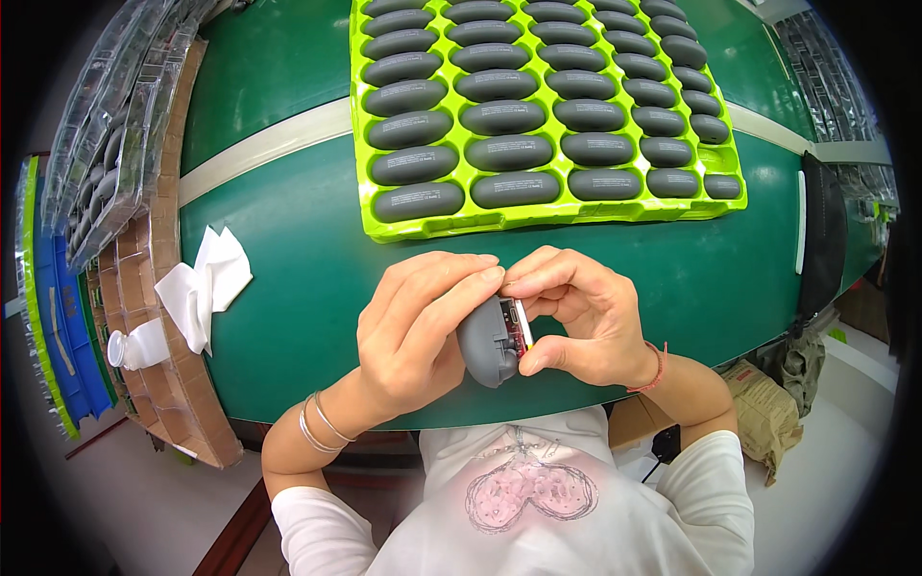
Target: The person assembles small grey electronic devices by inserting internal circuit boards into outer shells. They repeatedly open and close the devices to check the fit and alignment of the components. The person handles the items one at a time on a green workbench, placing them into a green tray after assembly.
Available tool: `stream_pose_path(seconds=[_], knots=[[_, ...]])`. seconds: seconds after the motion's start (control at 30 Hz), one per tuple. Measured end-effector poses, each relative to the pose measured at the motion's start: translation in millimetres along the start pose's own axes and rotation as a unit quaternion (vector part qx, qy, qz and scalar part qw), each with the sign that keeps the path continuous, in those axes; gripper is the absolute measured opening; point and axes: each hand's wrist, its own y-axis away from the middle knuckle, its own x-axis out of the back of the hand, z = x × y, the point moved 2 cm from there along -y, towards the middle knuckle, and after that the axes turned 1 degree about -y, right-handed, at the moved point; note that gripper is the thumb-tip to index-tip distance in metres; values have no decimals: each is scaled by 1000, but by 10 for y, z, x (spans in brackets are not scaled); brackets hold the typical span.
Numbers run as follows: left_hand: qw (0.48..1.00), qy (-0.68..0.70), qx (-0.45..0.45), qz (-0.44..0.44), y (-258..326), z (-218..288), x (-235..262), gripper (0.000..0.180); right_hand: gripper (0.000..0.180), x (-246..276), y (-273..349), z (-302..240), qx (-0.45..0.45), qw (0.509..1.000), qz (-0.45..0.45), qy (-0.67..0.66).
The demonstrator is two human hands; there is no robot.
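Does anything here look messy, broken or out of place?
Little stands out. The grey oval cases sit in tidy rows in the lime-green tray. The grey case between the left hand and right hand is open at one end, with inner parts showing. A crumpled white cloth lies loosely at the green table's left edge.

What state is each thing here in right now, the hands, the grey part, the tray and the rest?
Left hand: closed around the grey shell, holding it.
Right hand: fingertips pinching the shell's open edge.
Grey shell: held above the table edge, open side showing inner parts.
Green tray: flat on the table, its visible pockets filled with grey shells.
White cloth: crumpled, lying at the table's left edge.
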Motion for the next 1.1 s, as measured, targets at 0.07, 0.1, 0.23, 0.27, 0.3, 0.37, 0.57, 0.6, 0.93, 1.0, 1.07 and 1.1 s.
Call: stream_pose_path(seconds=[0.07, 0.1, 0.23, 0.27, 0.3, 0.37, 0.57, 0.6, 0.93, 1.0, 1.07, 1.1], knots=[[1000, -1, 1, 0, 1, -1, 1, 45, 45, 2, -3, 1, 2, 1000, 0, 5], [1000, -1, 1, -1, 2, -2, 0, 44, 44, 4, -1, 3, 1, 1000, 1, 4], [1000, 3, -1, 0, 4, -9, -4, 44, 44, 6, 0, 6, 1, 1000, 5, 4], [1000, 4, -1, 0, -3, 1, 0, 44, 44, 6, 0, 5, 2, 1000, 7, 5], [1000, 4, -1, 1, -11, 5, 4, 44, 44, 6, -3, 1, 4, 1000, 5, 4], [1000, 6, -2, 5, -7, 7, 4, 44, 45, 3, -4, -7, 7, 1000, 2, 3], [1000, 8, 1, 8, -19, 24, 9, 44, 46, 4, -12, -24, 17, 1000, -4, 15], [1000, 7, 1, 7, -14, 20, 7, 45, 46, 5, -14, -27, 17, 1000, -6, 16], [999, 31, 26, 9, 27, -10, 11, 49, 47, 6, -31, -38, 35, 999, -8, 40], [992, 76, 88, 43, 69, -24, -39, 51, 46, 12, -46, -48, 37, 998, 6, 44], [981, 125, 147, 24, 30, 22, 17, 48, 45, 23, -49, -55, 34, 998, 28, 46], [974, 147, 169, 28, 35, 18, 30, 43, 44, 31, -51, -51, 37, 997, 30, 54]])
